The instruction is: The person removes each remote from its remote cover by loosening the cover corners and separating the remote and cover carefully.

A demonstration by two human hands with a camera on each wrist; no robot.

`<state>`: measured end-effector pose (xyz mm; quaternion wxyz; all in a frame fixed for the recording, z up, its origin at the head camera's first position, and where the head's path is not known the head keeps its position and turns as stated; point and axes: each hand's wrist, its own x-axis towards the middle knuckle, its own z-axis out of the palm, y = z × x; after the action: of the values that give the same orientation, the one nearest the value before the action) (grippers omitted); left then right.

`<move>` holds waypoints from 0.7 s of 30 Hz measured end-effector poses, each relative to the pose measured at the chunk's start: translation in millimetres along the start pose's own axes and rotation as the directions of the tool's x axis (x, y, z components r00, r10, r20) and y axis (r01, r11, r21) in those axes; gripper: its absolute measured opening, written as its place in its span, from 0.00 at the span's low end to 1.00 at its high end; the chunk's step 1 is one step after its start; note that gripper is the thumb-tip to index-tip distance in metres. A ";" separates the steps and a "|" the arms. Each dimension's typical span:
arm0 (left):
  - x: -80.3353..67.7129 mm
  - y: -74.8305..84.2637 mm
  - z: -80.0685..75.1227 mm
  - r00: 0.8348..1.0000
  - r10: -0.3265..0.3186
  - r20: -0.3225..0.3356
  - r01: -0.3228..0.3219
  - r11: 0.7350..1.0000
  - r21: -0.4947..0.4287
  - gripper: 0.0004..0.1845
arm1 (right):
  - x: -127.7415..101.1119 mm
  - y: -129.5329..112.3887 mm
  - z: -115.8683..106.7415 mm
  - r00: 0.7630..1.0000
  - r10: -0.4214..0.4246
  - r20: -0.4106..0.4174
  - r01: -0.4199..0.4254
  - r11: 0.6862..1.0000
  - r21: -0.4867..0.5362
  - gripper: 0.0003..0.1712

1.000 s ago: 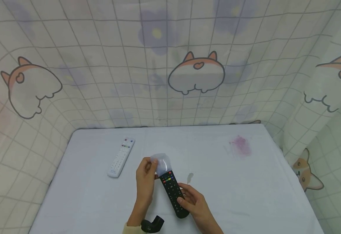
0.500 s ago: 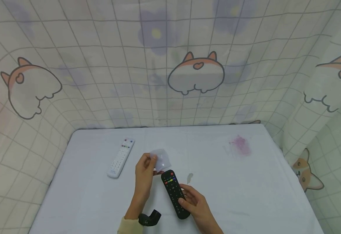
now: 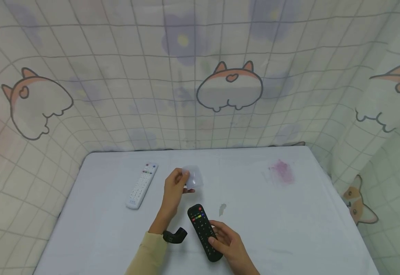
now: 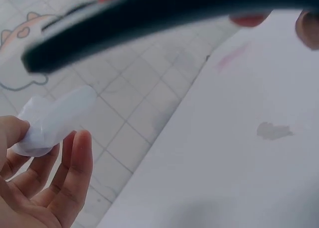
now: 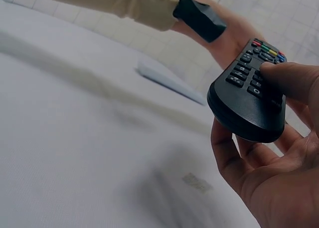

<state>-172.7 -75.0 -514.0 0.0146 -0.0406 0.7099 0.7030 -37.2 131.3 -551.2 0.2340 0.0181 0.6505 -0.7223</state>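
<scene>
My right hand (image 3: 225,240) grips a black remote (image 3: 203,231) by its lower end, thumb on the buttons, clearly seen in the right wrist view as the black remote (image 5: 251,96). My left hand (image 3: 175,187) pinches a translucent soft cover (image 3: 193,177), held above the table beyond the remote's top and apart from it. In the left wrist view the cover (image 4: 55,119) sits between thumb and fingers, with the blurred black remote (image 4: 149,18) across the top.
A white remote (image 3: 142,185) lies on the pale table (image 3: 289,229) to the left. A pink stain (image 3: 282,171) marks the far right, a small grey mark (image 3: 222,208) the middle. A cartoon-print curtain (image 3: 200,76) surrounds the table.
The left hand pulled the translucent cover off the black remote's top and carried it away toward the far side. The right hand drew the remote slightly nearer.
</scene>
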 end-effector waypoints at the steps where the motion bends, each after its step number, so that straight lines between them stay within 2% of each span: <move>1: 3.8 -0.2 -0.3 1.000 -0.002 0.004 0.002 1.000 -0.004 0.15 | 0.1 0.4 -0.2 1.000 -0.004 0.000 0.004 1.000 -0.003 0.34; 10: 38.1 -2.8 -2.5 0.999 0.012 0.030 -0.011 1.000 -0.015 0.17 | 0.4 2.3 -0.6 1.000 0.001 -0.015 -0.001 1.000 -0.025 0.35; 21: 79.6 -3.0 5.8 0.993 -0.075 0.093 0.080 0.995 -0.055 0.14 | -2.4 1.1 1.0 1.000 0.010 -0.028 -0.010 1.000 0.003 0.34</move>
<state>-252.0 -72.2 -523.2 0.0729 -0.0366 0.6853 0.7236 -34.4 131.1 -551.3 0.2285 0.0317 0.6527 -0.7216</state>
